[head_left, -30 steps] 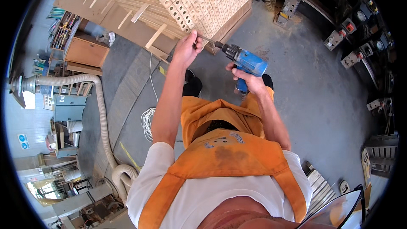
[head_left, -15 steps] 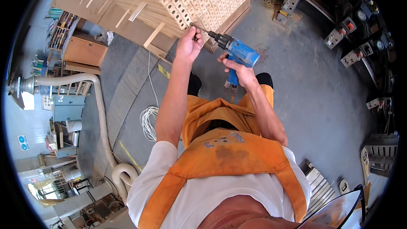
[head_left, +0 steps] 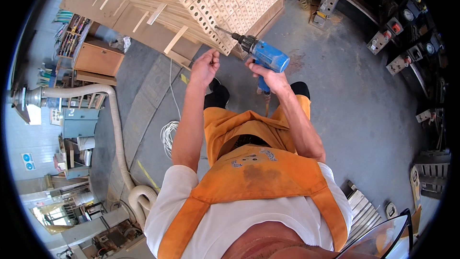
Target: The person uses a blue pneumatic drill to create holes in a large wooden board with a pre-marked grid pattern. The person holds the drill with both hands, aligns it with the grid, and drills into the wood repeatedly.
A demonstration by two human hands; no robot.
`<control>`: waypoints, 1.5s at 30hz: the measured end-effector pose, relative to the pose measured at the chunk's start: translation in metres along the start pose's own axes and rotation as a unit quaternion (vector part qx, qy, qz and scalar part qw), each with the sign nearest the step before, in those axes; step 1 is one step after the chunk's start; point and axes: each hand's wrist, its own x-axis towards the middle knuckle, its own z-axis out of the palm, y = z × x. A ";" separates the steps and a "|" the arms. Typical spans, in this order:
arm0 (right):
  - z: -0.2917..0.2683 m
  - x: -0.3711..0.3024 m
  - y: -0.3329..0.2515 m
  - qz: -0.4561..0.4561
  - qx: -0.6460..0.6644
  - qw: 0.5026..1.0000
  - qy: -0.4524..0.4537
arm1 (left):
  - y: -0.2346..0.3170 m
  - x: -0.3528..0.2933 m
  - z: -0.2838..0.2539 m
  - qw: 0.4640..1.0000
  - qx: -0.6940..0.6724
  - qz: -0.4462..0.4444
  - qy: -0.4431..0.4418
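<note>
A blue power drill (head_left: 270, 56) with a black chuck is in my right hand (head_left: 273, 77), my fingers wrapped round its handle. Its long thin bit (head_left: 224, 30) points up and left, with the tip at the edge of a pale wooden panel (head_left: 218, 0) full of rows of round holes. Just below the panel's near corner is my left hand (head_left: 205, 71), apart from drill and wood. Its fingers are curled and pressed together; whatever they hold, if anything, is too small to make out.
Loose wooden strips (head_left: 175, 40) stick out left of the panel. A coiled white cable (head_left: 168, 136) lies on the floor to my left, near a ribbed extraction hose (head_left: 115, 129). Dark machinery with switch boxes (head_left: 378, 43) stands to the right, and slatted wood (head_left: 360, 206) lies lower right.
My left hand has drawn back from the bit's tip, down and slightly left. The drill has shifted a little to the left, its tip staying by the panel's edge.
</note>
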 end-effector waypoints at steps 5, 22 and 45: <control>0.001 -0.004 -0.005 0.005 0.029 1.000 0.008 | 0.017 0.020 0.008 0.997 0.004 0.072 0.040; -0.025 -0.040 0.022 0.055 0.093 0.994 -0.021 | 0.006 -0.005 0.043 0.999 0.005 -0.019 -0.038; -0.018 -0.020 0.041 0.071 0.136 0.988 0.021 | -0.010 0.037 0.061 0.998 -0.063 0.003 -0.005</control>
